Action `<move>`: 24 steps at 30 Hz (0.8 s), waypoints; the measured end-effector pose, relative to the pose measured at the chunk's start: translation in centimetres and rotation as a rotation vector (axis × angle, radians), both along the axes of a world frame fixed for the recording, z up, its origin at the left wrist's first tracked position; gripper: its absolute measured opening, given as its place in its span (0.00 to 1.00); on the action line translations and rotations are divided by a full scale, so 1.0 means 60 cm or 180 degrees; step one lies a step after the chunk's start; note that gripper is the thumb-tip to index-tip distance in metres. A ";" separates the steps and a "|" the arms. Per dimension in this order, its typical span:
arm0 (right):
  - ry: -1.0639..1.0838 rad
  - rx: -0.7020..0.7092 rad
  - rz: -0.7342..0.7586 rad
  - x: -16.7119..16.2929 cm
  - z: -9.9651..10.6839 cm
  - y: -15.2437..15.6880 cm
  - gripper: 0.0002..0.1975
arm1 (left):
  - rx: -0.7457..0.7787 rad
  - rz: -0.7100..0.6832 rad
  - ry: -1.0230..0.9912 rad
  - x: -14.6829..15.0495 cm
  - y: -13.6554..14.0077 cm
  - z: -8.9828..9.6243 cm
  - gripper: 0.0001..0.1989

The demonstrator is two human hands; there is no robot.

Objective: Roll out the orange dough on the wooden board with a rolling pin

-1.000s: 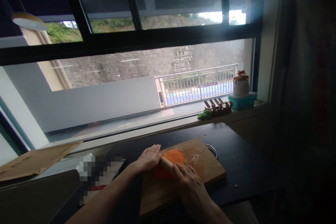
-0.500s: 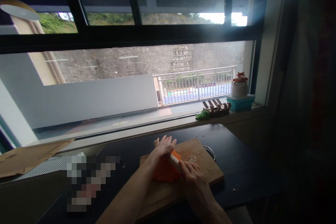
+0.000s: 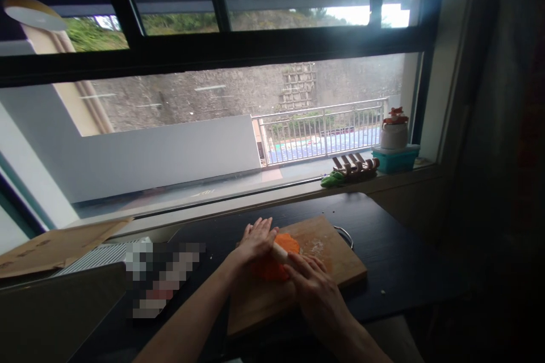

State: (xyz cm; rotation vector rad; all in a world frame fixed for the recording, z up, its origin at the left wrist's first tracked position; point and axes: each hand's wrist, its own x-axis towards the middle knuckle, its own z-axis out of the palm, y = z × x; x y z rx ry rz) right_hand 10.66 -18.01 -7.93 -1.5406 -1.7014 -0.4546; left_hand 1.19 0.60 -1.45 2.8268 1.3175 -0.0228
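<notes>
A pale rolling pin [image 3: 280, 253] lies across a flattened sheet of orange dough [image 3: 288, 242] on a wooden cutting board [image 3: 336, 255]. My left hand [image 3: 258, 236] is open, its palm over the far left end of the pin with the fingers stretched out. Over the near right end rests my right hand [image 3: 313, 279], also open, fingers extended forward across the pin. The dough shows on both sides of the pin; part of it is hidden under the hands. White flour-like traces mark the board's right half.
The board lies on a dark table [image 3: 404, 272], its metal handle [image 3: 346, 236] at the far right. Brown cardboard [image 3: 55, 247] is at left, near a blurred-out patch [image 3: 166, 283]. On the windowsill stand a teal box [image 3: 395, 159], a white jar [image 3: 394, 135] and a green item [image 3: 333, 179].
The rolling pin and both hands have shifted slightly back and left over the dough, so more orange shows on its far side. The camera view has also moved a little.
</notes>
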 end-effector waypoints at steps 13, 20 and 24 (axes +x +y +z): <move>0.0169 -0.0400 -0.0494 0.051 0.025 0.013 0.16 | 0.0106 -0.0372 0.0029 0.120 0.004 0.025 0.22; -0.0055 -0.0278 -0.0140 0.020 0.026 -0.006 0.17 | 0.0039 -0.0468 0.0049 0.007 -0.004 0.011 0.29; 0.0026 -0.0254 -0.0009 0.016 0.031 -0.017 0.17 | 0.0061 -0.0409 0.0000 -0.017 -0.013 0.004 0.30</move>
